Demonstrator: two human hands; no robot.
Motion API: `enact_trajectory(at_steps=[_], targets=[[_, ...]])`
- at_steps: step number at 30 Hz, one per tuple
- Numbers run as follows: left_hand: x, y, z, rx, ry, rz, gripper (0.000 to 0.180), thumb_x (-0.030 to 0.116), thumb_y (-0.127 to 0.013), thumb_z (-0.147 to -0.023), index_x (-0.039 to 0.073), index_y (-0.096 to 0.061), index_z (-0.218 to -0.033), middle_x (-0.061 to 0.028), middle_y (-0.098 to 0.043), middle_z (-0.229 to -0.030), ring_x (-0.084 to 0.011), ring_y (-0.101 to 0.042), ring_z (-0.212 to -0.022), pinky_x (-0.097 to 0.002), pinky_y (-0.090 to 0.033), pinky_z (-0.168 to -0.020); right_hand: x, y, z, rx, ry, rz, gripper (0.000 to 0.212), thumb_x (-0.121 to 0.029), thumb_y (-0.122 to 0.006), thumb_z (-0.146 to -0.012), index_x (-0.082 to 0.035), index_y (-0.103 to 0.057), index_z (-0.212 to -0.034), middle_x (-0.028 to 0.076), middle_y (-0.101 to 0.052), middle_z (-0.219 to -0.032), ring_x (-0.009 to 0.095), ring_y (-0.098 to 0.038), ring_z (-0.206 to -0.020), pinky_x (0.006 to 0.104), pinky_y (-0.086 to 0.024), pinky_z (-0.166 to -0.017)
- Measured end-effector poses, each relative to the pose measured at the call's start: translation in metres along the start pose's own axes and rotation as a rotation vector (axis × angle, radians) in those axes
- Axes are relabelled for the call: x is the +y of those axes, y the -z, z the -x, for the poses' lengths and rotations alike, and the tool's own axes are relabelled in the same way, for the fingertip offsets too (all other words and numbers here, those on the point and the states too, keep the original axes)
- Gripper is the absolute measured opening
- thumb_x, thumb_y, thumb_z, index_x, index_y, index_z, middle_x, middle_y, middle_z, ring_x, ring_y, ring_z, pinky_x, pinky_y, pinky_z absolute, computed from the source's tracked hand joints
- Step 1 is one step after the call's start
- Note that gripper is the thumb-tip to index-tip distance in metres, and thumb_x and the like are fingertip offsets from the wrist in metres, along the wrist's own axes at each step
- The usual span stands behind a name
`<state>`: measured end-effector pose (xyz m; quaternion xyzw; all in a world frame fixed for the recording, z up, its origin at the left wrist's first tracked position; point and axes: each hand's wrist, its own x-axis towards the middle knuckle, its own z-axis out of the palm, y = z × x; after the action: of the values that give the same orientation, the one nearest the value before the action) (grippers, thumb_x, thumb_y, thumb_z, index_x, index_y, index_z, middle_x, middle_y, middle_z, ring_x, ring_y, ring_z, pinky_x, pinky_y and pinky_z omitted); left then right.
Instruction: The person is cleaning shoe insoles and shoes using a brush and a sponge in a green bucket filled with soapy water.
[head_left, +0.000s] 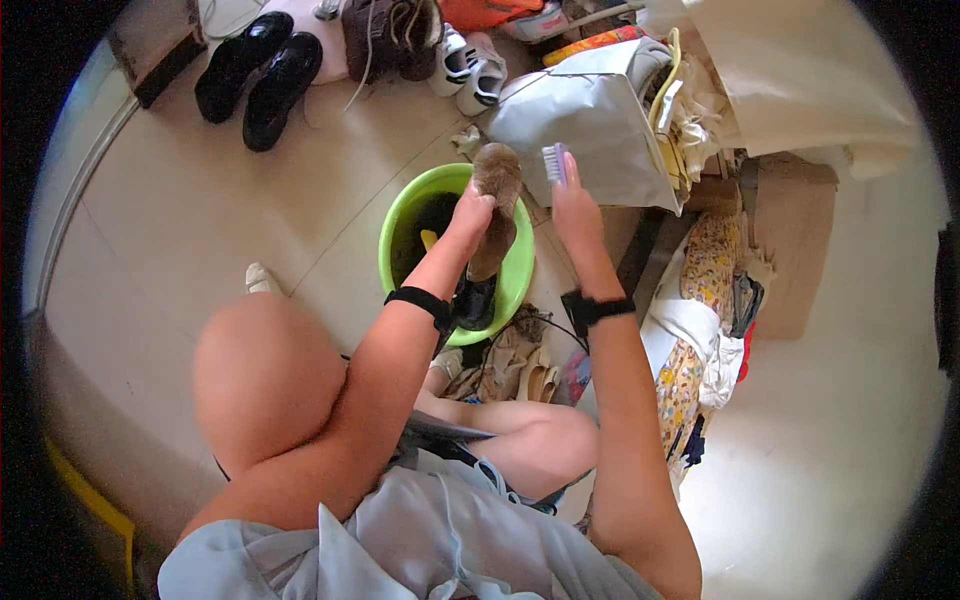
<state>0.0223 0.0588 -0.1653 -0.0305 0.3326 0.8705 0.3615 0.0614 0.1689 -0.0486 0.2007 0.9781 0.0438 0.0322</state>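
While the left hand (pixel 470 212) grips a brown shoe (pixel 496 205) over the green basin (pixel 400 215), sole up and long axis running away from the person, the right hand (pixel 577 215) holds a small brush (pixel 555 163) just right of the toe, fingers curled shut around its handle. Bristles seem to face the shoe, though that is hard to tell.
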Motion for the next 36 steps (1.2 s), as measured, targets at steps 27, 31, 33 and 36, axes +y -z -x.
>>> enact_trajectory(at_steps=[27, 31, 33, 36], targets=[[-0.003, 0.022, -0.004, 0.359, -0.047, 0.22, 0.025, 0.027, -0.047, -0.093, 0.006, -0.06, -0.093, -0.003, -0.058, -0.073, -0.0124, -0.053, -0.058, -0.0312, -0.043, -0.053, -0.079, -0.034, 0.069, -0.16, 0.116, -0.252, 0.054, -0.02, -0.039, -0.092, -0.008, -0.02, -0.141, 0.029, -0.06, -0.084, 0.045, -0.058, -0.073, 0.0514, -0.045, -0.065], [0.004, 0.025, -0.005, 0.384, 0.069, 0.285, 0.028, 0.033, -0.049, -0.092, 0.008, -0.06, -0.097, -0.002, -0.059, -0.076, -0.0128, -0.053, -0.062, -0.0288, -0.043, -0.057, -0.073, -0.035, 0.088, -0.116, 0.14, -0.28, 0.052, -0.02, -0.038, -0.092, -0.011, -0.022, -0.141, 0.029, -0.058, -0.078, 0.045, -0.057, -0.069, 0.0524, -0.044, -0.06], [0.002, 0.018, -0.002, 0.301, 0.051, 0.215, 0.029, 0.035, -0.05, -0.091, 0.008, -0.06, -0.096, -0.0021, -0.059, -0.078, -0.0125, -0.054, -0.065, -0.0289, -0.043, -0.06, -0.075, -0.035, 0.083, -0.096, 0.106, -0.288, 0.052, -0.021, -0.038, -0.092, -0.012, -0.021, -0.141, 0.029, -0.058, -0.074, 0.045, -0.057, -0.066, 0.0529, -0.043, -0.058], [0.009, 0.013, 0.0, 0.145, 0.091, 0.012, 0.03, 0.027, -0.05, -0.092, 0.002, -0.058, -0.107, -0.0067, -0.062, -0.092, -0.0146, -0.055, -0.078, -0.0304, -0.044, -0.072, -0.064, -0.038, 0.053, -0.066, -0.007, -0.321, 0.054, -0.024, -0.039, -0.091, -0.011, -0.021, -0.14, 0.028, -0.059, -0.081, 0.045, -0.058, -0.071, 0.0522, -0.044, -0.06]])
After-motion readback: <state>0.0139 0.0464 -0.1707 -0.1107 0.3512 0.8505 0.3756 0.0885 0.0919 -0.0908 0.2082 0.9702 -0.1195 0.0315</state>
